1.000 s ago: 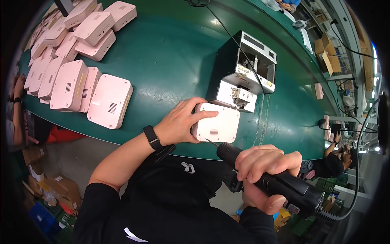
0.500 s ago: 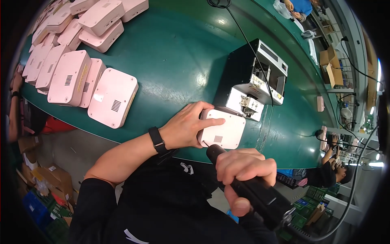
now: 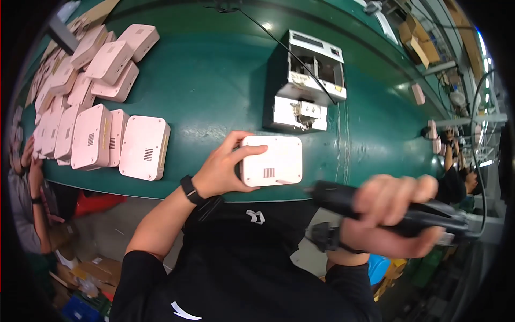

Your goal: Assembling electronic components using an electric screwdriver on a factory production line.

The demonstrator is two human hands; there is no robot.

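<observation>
My left hand (image 3: 221, 167) grips a pale pink-white plastic box (image 3: 282, 153) by its left side, thumb and fingers around the edge. The box lies flat near the front edge of the bench; a small vent grille and corner screw holes show on its upper face. To the right of it and apart from it, my right hand (image 3: 394, 209), blurred by motion, is wrapped around a black electric screwdriver (image 3: 333, 196). The tool's tip points left toward the box. Just behind the box stands a black-and-white screw feeder (image 3: 279, 80) with an open front tray.
Several similar pale boxes (image 3: 144, 147) stand and lie piled at the left of the green bench (image 3: 209, 70). A black cable (image 3: 276, 42) hangs across the screw feeder. Other people (image 3: 35, 204) are at the far left and far right. An open cardboard carton (image 3: 418, 40) is at the back right.
The screwdriver has lifted off the box's lower-left corner and moved right with my right hand. My left hand still holds the box. The whole view has shifted.
</observation>
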